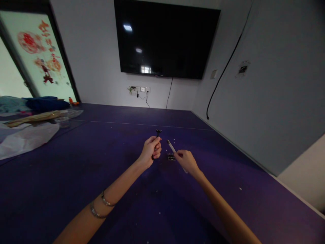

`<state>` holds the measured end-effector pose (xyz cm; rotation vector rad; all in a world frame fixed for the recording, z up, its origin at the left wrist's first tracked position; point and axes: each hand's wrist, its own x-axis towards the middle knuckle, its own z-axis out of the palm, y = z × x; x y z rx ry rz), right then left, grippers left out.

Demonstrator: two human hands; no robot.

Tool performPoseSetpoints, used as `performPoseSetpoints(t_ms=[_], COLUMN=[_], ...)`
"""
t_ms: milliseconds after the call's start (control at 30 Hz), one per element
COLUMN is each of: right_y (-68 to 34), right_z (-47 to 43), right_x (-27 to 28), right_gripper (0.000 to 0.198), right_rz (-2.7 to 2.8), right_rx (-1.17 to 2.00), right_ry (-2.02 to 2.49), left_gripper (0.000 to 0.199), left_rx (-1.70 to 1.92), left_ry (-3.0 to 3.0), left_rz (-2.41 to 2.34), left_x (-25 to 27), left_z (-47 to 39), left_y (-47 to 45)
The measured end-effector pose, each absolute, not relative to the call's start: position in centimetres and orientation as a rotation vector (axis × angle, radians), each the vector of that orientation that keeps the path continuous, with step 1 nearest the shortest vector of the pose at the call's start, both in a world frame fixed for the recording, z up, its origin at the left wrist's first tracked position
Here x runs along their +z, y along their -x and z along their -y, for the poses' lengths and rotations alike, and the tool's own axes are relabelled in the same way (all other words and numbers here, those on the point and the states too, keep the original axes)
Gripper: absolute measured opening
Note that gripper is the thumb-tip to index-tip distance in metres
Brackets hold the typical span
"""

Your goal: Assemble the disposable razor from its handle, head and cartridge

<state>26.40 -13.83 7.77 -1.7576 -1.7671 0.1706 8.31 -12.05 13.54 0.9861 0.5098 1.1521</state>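
My left hand [151, 151] is closed around a black razor [158, 131], held upright with its head above the fist and its handle end showing below. My right hand [187, 160] pinches a slim, pale-handled brush [171, 146]. The dark tip of the brush points up and left toward the razor, and the two are apart. Just left of the right fingers, a small clear and black case [171, 157] lies on the purple surface [122, 196]; its contents are too small to tell. Small white specks are scattered around it.
At the far left lie white plastic bags [30, 137], a dark blue cloth [47, 102] and a small orange object [73, 101]. A television [166, 39] hangs on the far wall above sockets with cords. A black cable [224, 69] dangles along the right wall [274, 101].
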Motion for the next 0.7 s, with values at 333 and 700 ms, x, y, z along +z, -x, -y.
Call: performPoseSetpoints(t_ms=[333,700], right_y=[-21.4,-20.2], right_z=[14.1,13.9], right_x=[5.0,4.0], right_gripper=[0.035,0.035], right_rz=[1.959,1.992], right_rx=[0.043,0.002], right_ry=[2.164,2.202], left_gripper=[0.021,0.021], left_rx=[1.104,1.098], left_ry=[-1.159,-1.195], left_rz=[-0.476,-0.508], left_x=[11.6,11.1], left_z=[11.5,11.3], left_y=[-9.0,-9.2])
